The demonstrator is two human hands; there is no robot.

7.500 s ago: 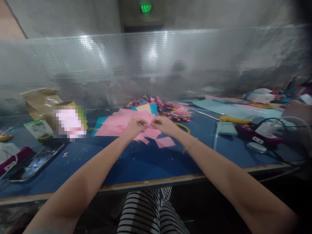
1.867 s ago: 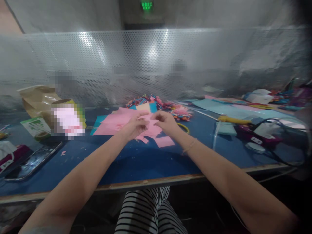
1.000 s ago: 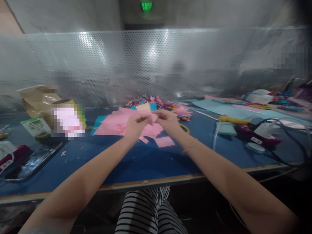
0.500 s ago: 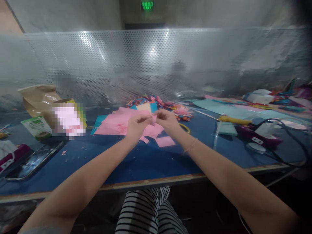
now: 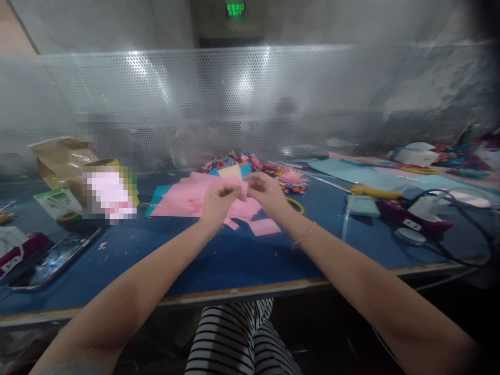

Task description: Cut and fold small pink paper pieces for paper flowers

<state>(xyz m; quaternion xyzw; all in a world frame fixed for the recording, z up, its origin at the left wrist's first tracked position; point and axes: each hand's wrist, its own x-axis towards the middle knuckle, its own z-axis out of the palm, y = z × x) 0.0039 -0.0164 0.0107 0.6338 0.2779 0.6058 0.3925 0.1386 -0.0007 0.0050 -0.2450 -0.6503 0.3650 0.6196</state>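
Apparently shaping pink slip (image 5: 243,194), well in from front edge of bench (image 5: 234,263), pinched in left hand (image 5: 219,200); cannot tell whether clamped by right hand (image 5: 267,192); likely needing delicate touch next.

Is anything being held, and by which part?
A small pink paper piece, pinched at its edge by the left hand; whether the right hand grips it is unclear.
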